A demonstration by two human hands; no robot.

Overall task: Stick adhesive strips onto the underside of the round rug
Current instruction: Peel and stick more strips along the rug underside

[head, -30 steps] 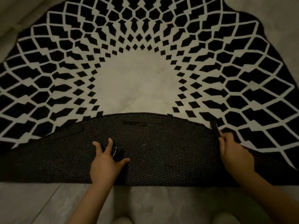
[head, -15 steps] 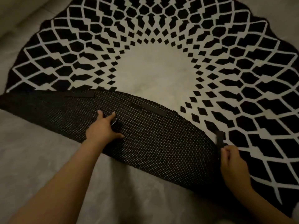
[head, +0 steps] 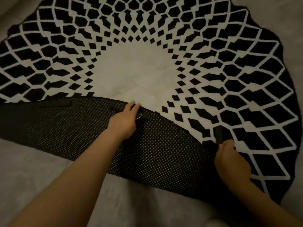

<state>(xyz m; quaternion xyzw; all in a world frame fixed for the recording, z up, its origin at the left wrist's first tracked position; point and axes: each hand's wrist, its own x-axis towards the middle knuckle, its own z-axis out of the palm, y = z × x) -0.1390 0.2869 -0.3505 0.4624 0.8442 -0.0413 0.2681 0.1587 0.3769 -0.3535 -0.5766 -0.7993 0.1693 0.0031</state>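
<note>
on the floor (head: pixel 32 169), rug (head: pixel 147 71) folded back. left hand (head: pixel 123 122) pressing a strip (head: pixel 144 114), right hand (head: pixel 232 163) pinching another strip (head: pixel 218 134). could stick crooked if let go early.

Pale grey floor (head: pixel 41 185), smooth and faintly mottled like stone or tile, filling the near left and the bottom edge. One thin straight seam (head: pixel 54 169) running diagonally across the near left. More of the same floor at the far left corner and the far right corner. Dim, warm, even light throughout, soft shadow only. No wall, window or furniture in view.
</note>
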